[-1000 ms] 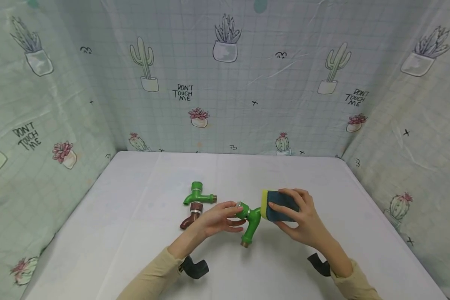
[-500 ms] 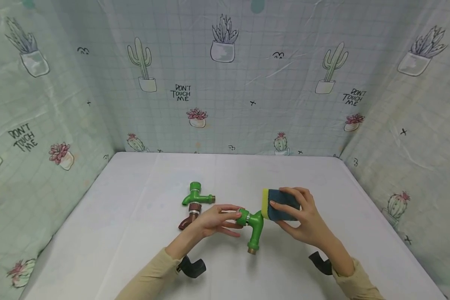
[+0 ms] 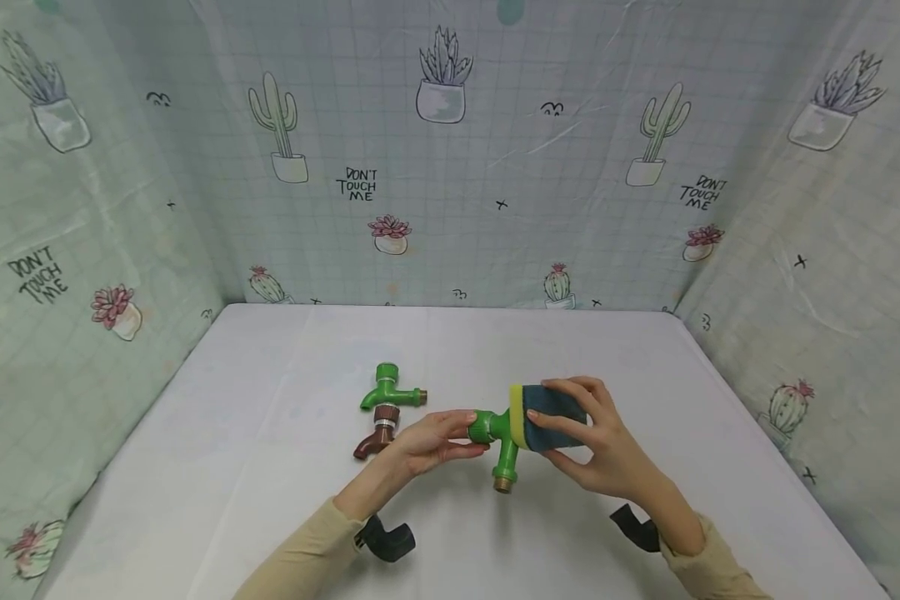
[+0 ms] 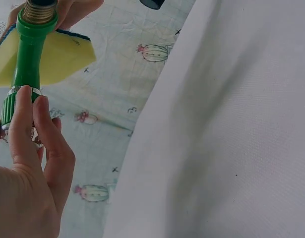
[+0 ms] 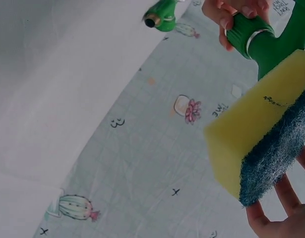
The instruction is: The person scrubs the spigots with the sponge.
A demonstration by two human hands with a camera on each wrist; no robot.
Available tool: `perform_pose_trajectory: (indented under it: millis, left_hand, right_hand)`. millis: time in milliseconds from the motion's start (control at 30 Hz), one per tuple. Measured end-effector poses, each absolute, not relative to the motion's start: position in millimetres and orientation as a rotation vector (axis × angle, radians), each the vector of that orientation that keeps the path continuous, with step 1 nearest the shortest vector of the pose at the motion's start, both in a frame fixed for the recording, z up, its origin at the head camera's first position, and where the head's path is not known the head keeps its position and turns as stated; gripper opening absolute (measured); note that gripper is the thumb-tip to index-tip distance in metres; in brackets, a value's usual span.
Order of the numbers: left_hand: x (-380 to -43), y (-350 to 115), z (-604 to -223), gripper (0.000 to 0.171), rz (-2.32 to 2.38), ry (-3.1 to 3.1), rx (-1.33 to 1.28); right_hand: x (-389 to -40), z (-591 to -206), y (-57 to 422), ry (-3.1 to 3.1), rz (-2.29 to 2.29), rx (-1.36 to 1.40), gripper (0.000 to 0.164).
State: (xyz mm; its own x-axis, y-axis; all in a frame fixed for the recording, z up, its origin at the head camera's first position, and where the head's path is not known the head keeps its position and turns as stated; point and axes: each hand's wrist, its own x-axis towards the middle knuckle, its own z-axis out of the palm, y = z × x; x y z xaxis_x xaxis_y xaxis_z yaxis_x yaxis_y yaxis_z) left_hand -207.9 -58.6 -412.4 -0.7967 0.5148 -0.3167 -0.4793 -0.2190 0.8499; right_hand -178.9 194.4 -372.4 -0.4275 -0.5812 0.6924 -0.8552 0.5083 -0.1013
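Note:
My left hand [image 3: 431, 443] grips a green faucet [image 3: 506, 454] by its ribbed knob, holding it above the table with the brass threaded end pointing down toward me. In my right hand [image 3: 600, 433] is a sponge [image 3: 555, 417], blue scouring layer against the fingers and yellow foam facing the faucet. The yellow side touches the faucet's spout end and covers part of it. The left wrist view shows fingers around the knob of the faucet [image 4: 28, 59], with the sponge [image 4: 68, 57] behind it. Seen from the right wrist, the sponge [image 5: 256, 129] lies against the green body.
A second green faucet [image 3: 392, 393] lies on the white table [image 3: 300, 367], left of the hands. Just below it is a dark red faucet [image 3: 378, 433], partly behind the left hand. Black wrist-camera parts [image 3: 390, 540] hang under both forearms. Patterned cloth walls [image 3: 450, 167] enclose the table.
The sponge shifts left over the faucet's spout end. The faucet rises slightly after dipping, and it has turned in the left hand, whose fingers close more around the knob.

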Motion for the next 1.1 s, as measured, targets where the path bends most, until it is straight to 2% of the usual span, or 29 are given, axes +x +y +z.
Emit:
perform_pose_trajectory:
  millis: [433, 867, 1100]
  left_hand:
    - [-210, -60, -410, 0.046, 2.115, 1.457, 0.057]
    - [-213, -72, -411, 0.047, 2.003, 1.494, 0.509]
    - [-213, -74, -413, 0.042, 2.033, 1.421, 0.531]
  right_hand:
    - [-161, -370, 188, -2.256, 0.622, 1.313, 0.038]
    - [-169, -369, 198, -2.170, 0.723, 1.246, 0.039]
    - [-174, -367, 198, -2.168, 0.706, 1.253, 0.039]
